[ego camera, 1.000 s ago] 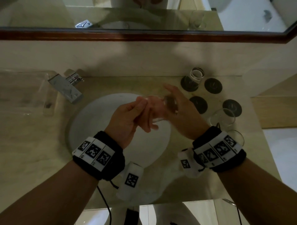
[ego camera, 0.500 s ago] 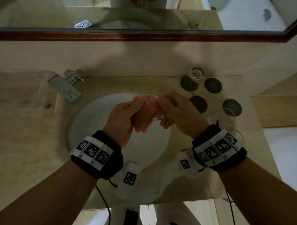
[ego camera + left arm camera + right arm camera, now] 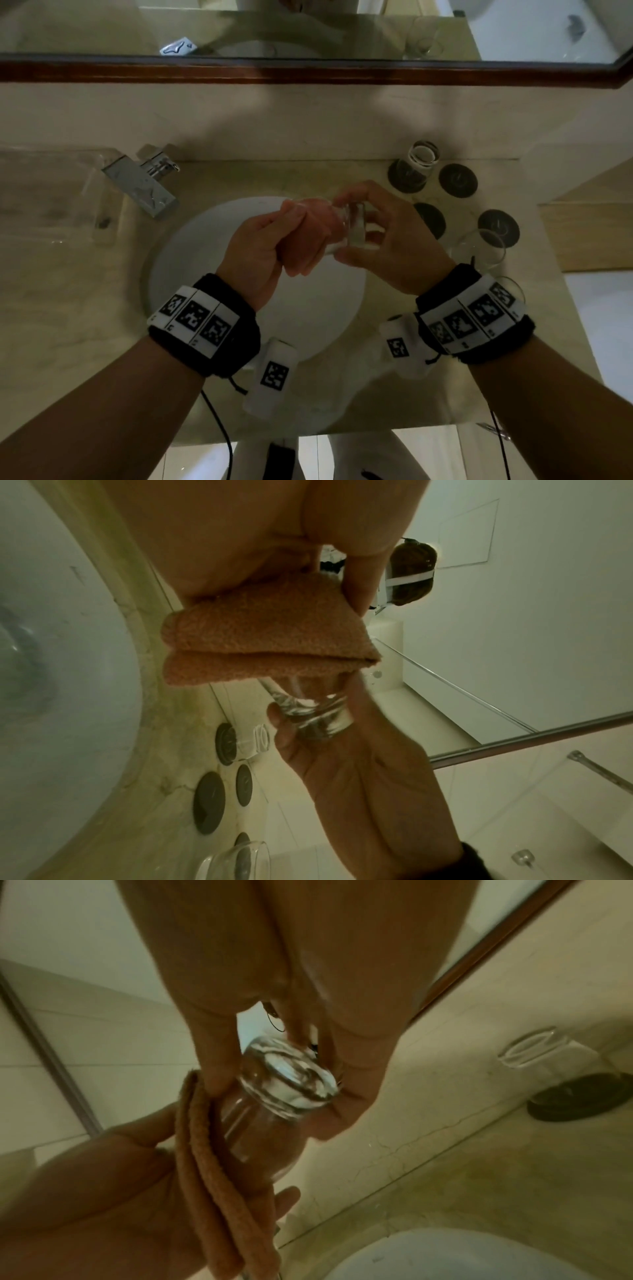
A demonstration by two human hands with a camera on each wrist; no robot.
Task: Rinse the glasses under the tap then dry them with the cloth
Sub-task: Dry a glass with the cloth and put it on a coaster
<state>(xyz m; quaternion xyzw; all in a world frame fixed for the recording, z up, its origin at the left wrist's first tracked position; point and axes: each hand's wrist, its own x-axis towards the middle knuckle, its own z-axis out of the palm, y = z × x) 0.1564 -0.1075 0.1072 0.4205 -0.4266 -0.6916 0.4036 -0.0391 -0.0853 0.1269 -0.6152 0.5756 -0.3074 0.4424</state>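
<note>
Over the white sink basin (image 3: 191, 274) my right hand (image 3: 380, 236) grips a clear glass (image 3: 352, 226) by its thick base (image 3: 291, 1080), lying sideways. My left hand (image 3: 267, 246) holds a folded orange cloth (image 3: 308, 236) wrapped around the glass's open end. The left wrist view shows the cloth (image 3: 260, 637) covering the glass (image 3: 315, 715) down to its base. In the right wrist view the cloth (image 3: 212, 1191) lies folded against the glass wall. The rim is hidden in the cloth.
The chrome tap (image 3: 144, 185) stands at the sink's back left. On the counter to the right are several dark round coasters (image 3: 457, 180), one glass on a coaster (image 3: 419, 161) at the back and two more glasses (image 3: 479, 250) near my right wrist. A mirror (image 3: 308, 31) hangs above.
My right hand has turned the glass and shifted its grip to the base, and the left hand has worked the cloth over the open end. Both hands stay over the sink.
</note>
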